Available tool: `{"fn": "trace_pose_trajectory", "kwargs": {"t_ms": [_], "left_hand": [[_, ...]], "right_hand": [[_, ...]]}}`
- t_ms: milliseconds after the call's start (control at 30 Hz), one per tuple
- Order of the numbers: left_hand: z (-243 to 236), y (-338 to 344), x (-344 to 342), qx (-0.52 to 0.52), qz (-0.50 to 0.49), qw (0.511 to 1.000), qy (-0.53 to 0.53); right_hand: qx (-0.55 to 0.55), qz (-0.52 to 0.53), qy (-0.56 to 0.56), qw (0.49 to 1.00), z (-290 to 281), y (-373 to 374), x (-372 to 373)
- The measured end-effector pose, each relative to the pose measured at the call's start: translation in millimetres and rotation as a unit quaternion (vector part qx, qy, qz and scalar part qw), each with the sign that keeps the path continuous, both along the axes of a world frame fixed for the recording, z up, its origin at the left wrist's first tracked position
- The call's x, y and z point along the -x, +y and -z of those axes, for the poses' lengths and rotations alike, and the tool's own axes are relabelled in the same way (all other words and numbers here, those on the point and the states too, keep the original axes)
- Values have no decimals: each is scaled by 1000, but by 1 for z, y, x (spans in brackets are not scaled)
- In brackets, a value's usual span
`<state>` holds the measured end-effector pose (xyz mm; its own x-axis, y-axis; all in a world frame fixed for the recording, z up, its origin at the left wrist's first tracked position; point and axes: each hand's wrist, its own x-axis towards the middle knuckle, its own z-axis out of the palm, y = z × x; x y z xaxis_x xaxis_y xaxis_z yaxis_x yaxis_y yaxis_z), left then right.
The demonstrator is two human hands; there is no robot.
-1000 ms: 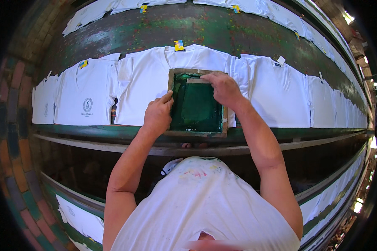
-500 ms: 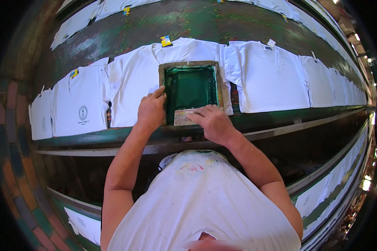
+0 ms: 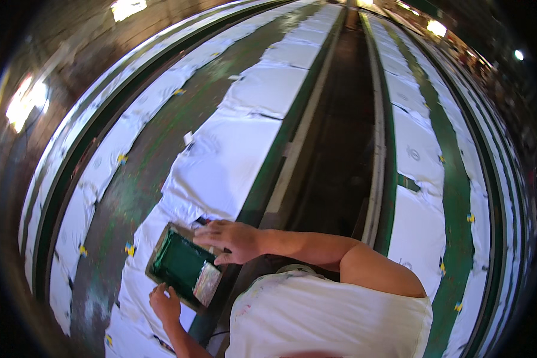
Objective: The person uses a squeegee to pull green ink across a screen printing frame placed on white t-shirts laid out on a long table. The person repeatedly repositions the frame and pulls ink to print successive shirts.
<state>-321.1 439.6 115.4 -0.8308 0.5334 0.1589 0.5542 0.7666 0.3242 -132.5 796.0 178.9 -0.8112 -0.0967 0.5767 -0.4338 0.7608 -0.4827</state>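
- Head view: a small wooden-framed printing screen with a dark green mesh lies flat on a white shirt, low and left in the picture, at the near edge of a long green table.
- A pale, shiny squeegee rests inside the frame at its near end, toward the person.
- The right hand reaches across the body and rests on the frame's far right corner, fingers spread and curled over the wooden edge; it presses on the frame, and whether the fingers wrap under it cannot be told.
- The left hand sits at the frame's near left edge, fingers bent against the wood, touching it; the grip itself is partly hidden by the frame.
- White shirts lie edge to edge in a row running away along the table, with small yellow tags beside them on the green surface.
- A second row of white shirts runs along the far left side of the same table.
- To the right, past a dark aisle, another green table carries more white shirts.
- The person's white top, flecked with paint, fills the lower middle.
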Motion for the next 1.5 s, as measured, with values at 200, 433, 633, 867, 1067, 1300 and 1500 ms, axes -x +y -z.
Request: {"fn": "trace_pose_trajectory", "kwargs": {"t_ms": [200,433,633,867,1067,1300,1500], "left_hand": [[-26,47,35,-109,33,989,99],[-70,125,40,-215,102,963,128],[-84,158,27,-249,142,951,111],[-81,158,25,-253,153,949,113],[-76,137,27,-245,122,955,111],[-64,97,31,-227,88,960,137],[-52,62,33,-243,28,964,101]], "right_hand": [[44,281,145,948,-49,83,-90],[202,465,374,777,-83,131,-209],[164,544,479,669,-99,137,-288],[114,594,529,596,-124,138,-336],[98,584,555,584,-143,142,-339],[136,545,592,578,-146,166,-306],[172,546,414,708,-108,167,-230]]}}
